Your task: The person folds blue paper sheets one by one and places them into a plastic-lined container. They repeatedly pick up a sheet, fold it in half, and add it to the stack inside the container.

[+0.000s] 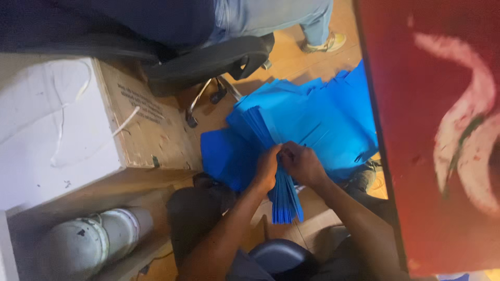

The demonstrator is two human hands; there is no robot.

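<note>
the stack of blue sheets (285,195) sits on edge between my two hands, just below the middle of the view, its lower end hanging down toward 6 o'clock between my knees. at its top the sheets fan open toward 12 o'clock into the big loose heap of blue sheets (317,119) spread over the wooden floor (291,57).

my judgement: i am in the middle of gathering and squaring a bundle, with the edges not yet flush. the next move calls for a firm squeeze on both faces and a light tap so the loose corners line up without slipping out.

my left hand (266,169) presses on the stack's 9 o'clock face, fingers curled and pressed together, tips pinching the top edge. my right hand (303,164) closes on the 3 o'clock face, fingers bent over the top edge and gripping it; the thumb is hidden, so i cannot tell how it lies. both forearms run up from 6 o'clock and meet at the stack, wrists bent slightly inward.

outward: a cardboard box (140,122) with a white top lies at 9 o'clock, an office chair (208,62) with another person's jeans-clad leg (271,15) stands at 12 o'clock, a white sneaker (94,239) is at 8 o'clock, and a red panel (442,135) fills 3 o'clock.
</note>
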